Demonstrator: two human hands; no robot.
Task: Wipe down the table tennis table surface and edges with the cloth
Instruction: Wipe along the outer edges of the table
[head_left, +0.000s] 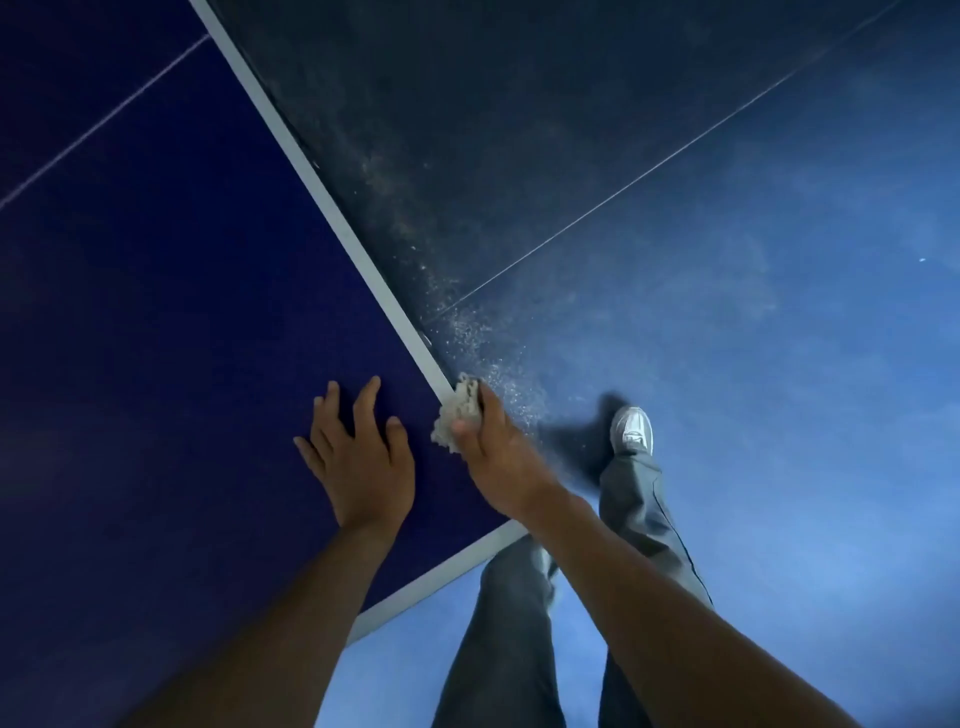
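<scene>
Nearest to me, my two bare forearms reach forward over my grey trousers (511, 639), and the near white end stripe (441, 571) of the dark blue surface (156, 312) runs across just below my wrists. My left hand (358, 457) lies flat on the surface close to the corner, palm down, fingers straight and spread, with nothing in it. Just beside it, my right hand (496, 452) has its fingers and thumb curled round a crumpled pale cloth (457, 413), which it holds bunched against the white side stripe (322, 192) right at the surface's edge, a little way up from the corner. The cloth sits on the stripe and hangs slightly over the edge. Past my right hand, lower down, my grey and white shoe (631, 431) stands on the blue floor (753, 364). A scatter of pale dust specks (467, 332) lies on the floor along the surface's side, thickest near the cloth and thinning farther off. A thin seam (649, 171) crosses the floor diagonally. Farther along, the side stripe runs away to the top of the view, and a faint thin line (104, 122) crosses the surface at upper left.
</scene>
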